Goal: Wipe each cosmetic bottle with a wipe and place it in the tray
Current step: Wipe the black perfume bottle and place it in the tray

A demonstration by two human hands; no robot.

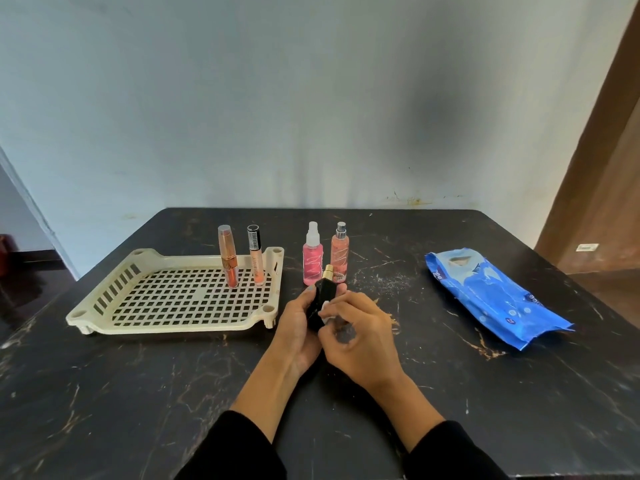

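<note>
My left hand (300, 327) grips a black bottle (321, 296) with a gold top, held above the table's middle. My right hand (356, 332) presses a small white wipe (325, 310) against the bottle's right side, fingers curled round the wipe. A cream perforated tray (173, 299) lies to the left. Two slim cosmetic tubes stand upright at its far right: an orange one (228, 258) and a peach one with a black cap (255, 254). Behind my hands, on the table, stand a pink spray bottle (312, 256) and a peach spray bottle (339, 254).
A blue pack of wipes (491, 294) lies on the right side of the dark marbled table (138, 393). A pale wall rises behind the table's far edge. A brown door frame stands at the far right.
</note>
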